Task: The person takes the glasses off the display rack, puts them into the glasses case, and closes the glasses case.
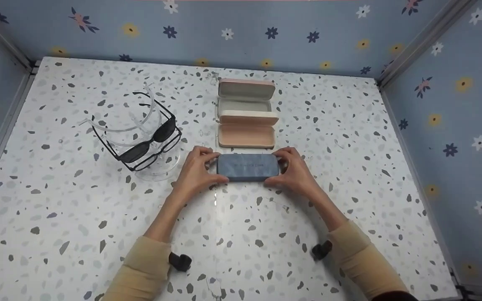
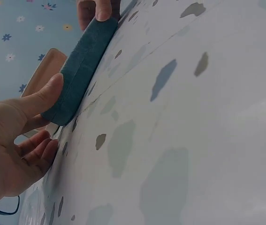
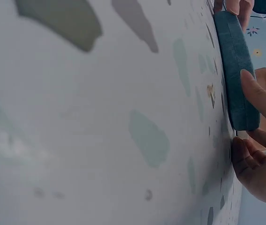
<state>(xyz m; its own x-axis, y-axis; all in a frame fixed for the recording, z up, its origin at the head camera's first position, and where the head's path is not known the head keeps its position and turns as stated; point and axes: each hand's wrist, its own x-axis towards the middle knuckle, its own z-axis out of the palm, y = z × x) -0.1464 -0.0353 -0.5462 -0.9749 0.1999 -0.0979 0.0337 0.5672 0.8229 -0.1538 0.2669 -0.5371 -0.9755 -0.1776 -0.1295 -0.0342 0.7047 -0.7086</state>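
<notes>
A closed blue glasses case [image 1: 247, 168] lies on the speckled table, long side facing me. My left hand [image 1: 196, 170] grips its left end, thumb on the near edge and fingers at the far corner. At the right end my right hand [image 1: 294, 172] holds it the same way. The left wrist view shows the case [image 2: 83, 70] from its side, with the left thumb pressed against it. In the right wrist view the right thumb lies along the case [image 3: 236, 70]. Just behind stands an open glasses case with a peach lining [image 1: 246, 136].
Another open case, pink outside with a grey lining [image 1: 246, 90], stands farther back. Left of the hands lie black sunglasses [image 1: 140, 151], black-framed glasses [image 1: 170, 144] and clear goggles [image 1: 119, 129], overlapping. Flowered blue panels [image 1: 241, 50] border the table's back and sides.
</notes>
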